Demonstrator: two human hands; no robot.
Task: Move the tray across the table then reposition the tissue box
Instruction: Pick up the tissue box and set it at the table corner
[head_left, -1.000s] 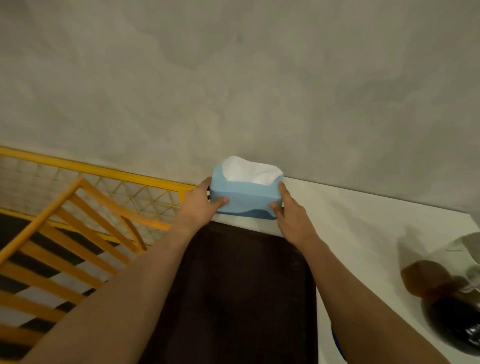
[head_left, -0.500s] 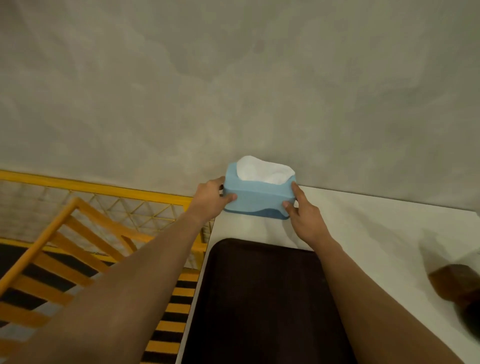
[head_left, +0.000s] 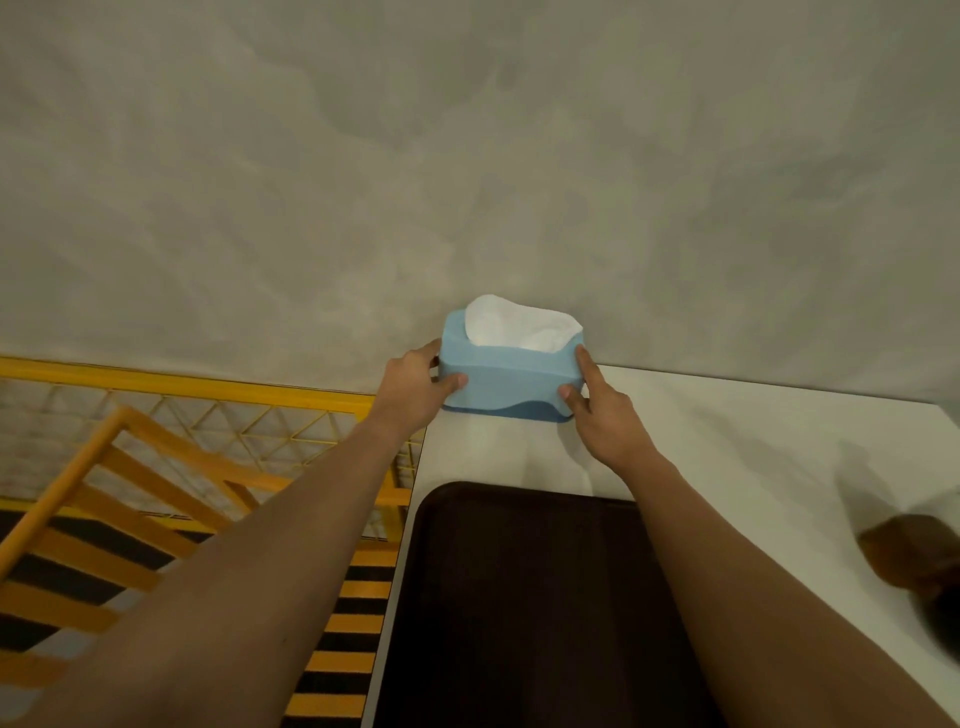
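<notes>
- A white table (head_left: 727, 447) meets a grey wall (head_left: 467, 182); yellow railings (head_left: 156, 467) stand to its left.
- A dark tray (head_left: 524, 597) lies on the near part of the table.
- The blue tissue box (head_left: 506, 382), with white tissue (head_left: 519, 328) poking out of it, sits at the far left corner against the wall.
- The left hand (head_left: 415, 389) and right hand (head_left: 602, 415) clasp its two ends.

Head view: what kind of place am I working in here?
Probably an upper level of an industrial or café-style building, not a home: a bare grey concrete wall, a yellow metal mesh railing beside the white table, and black-and-yellow hazard-striped steps below.
</notes>
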